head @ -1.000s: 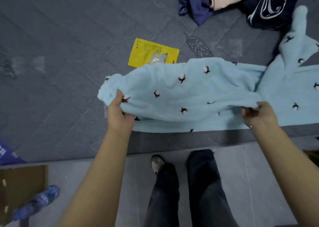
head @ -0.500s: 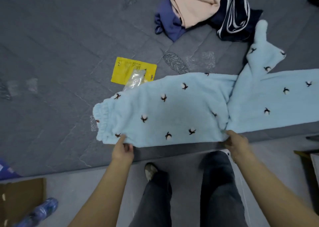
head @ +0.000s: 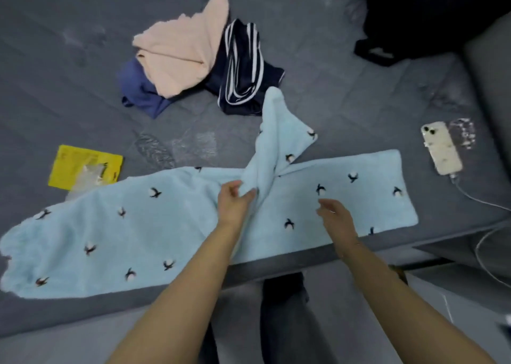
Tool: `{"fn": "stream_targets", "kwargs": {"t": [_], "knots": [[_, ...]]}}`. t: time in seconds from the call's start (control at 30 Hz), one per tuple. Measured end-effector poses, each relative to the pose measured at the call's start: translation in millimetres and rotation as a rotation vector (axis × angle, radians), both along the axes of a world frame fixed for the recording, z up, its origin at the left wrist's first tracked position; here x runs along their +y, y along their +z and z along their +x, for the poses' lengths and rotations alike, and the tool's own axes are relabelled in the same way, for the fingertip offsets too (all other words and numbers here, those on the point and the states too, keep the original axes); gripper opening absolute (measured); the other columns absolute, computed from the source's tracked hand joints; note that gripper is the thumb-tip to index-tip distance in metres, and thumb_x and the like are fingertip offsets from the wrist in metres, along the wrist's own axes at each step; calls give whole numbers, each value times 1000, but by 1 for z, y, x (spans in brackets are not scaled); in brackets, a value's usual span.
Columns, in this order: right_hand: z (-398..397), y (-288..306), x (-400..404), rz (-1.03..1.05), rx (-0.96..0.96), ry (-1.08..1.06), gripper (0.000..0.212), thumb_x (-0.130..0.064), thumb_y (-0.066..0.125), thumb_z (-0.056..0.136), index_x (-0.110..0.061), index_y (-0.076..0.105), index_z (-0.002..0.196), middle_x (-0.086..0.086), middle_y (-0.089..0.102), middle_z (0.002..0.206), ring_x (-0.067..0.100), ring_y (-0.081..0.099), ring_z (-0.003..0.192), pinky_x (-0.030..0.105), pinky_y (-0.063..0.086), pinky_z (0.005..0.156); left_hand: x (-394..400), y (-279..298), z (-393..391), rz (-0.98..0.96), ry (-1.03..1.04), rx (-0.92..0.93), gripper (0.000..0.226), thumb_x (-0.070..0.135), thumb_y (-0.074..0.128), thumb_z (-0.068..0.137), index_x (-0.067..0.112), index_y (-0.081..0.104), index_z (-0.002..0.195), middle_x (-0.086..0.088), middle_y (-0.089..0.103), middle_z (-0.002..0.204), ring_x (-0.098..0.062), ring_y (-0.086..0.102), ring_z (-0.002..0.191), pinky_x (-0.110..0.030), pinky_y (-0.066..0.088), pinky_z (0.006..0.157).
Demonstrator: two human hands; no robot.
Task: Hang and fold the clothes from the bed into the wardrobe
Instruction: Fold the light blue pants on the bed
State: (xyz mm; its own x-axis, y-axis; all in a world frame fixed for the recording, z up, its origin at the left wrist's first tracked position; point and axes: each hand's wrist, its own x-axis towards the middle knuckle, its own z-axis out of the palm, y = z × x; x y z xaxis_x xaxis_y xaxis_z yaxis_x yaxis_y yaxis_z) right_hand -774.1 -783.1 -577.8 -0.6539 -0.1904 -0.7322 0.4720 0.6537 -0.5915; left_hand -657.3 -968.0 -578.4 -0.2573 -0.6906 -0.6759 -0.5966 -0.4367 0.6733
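Note:
Light blue fleece trousers (head: 132, 225) with small dark-and-white motifs lie spread along the near edge of the grey bed (head: 69, 92). A loose flap of them (head: 279, 131) sticks up toward the far side. My left hand (head: 235, 200) pinches the base of that flap at the trousers' middle. My right hand (head: 334, 214) hovers just above the right part of the trousers, fingers relaxed and holding nothing. Further back lies a pile: a peach garment (head: 179, 48), a blue garment (head: 141, 90) and a navy garment with white stripes (head: 243, 67).
A yellow packet (head: 83, 164) lies at the left beside the trousers. A white phone (head: 441, 150) with a charging cable sits at the right. A black bag (head: 431, 15) fills the far right corner. My legs stand on the grey floor (head: 83, 344) below the bed edge.
Both hands let go of the trousers' near edge and moved up to the middle. The left hand took hold of the flap. The view shifted right, showing the phone and bag.

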Motion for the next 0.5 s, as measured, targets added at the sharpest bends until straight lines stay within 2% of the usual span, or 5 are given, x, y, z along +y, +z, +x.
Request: {"fn": "stream_targets", "kwargs": {"t": [0.1,0.2,0.33,0.43,0.5], "knots": [[-46,-9,28,2,-43,-31,28,-16,52,98,-13,59,125,8,60,121,21,56,104,32,47,91,-19,-25,-73,-30,-98,-121,60,32,77,81,6,51,128,-11,57,130,-27,55,120,-36,43,104],[-72,-23,51,16,-106,-91,27,-14,52,97,-10,61,122,10,63,116,23,60,103,35,49,94,-30,-37,-107,8,-164,-178,35,30,76,84,3,64,103,-12,69,111,-29,65,102,-41,52,94],[-84,-36,77,-21,-151,-260,19,-13,50,99,-9,63,113,9,66,109,20,63,93,31,50,82,4,-26,-128,-452,-524,31,8,10,72,84,7,66,87,2,56,80,-17,51,75,-30,43,71],[-82,-38,90,-2,-162,-356,23,-12,48,101,-5,62,117,10,65,109,26,62,97,34,50,84,53,-20,-125,-215,-1084,220,26,4,72,85,5,70,112,1,56,102,-10,53,87,-17,42,79],[-80,-38,91,6,-158,-393,24,-11,48,100,-4,60,120,12,63,111,26,61,97,35,51,85,69,-21,-116,2,-1073,228,27,3,73,85,9,71,111,0,62,108,-11,58,96,-12,44,85]]}}
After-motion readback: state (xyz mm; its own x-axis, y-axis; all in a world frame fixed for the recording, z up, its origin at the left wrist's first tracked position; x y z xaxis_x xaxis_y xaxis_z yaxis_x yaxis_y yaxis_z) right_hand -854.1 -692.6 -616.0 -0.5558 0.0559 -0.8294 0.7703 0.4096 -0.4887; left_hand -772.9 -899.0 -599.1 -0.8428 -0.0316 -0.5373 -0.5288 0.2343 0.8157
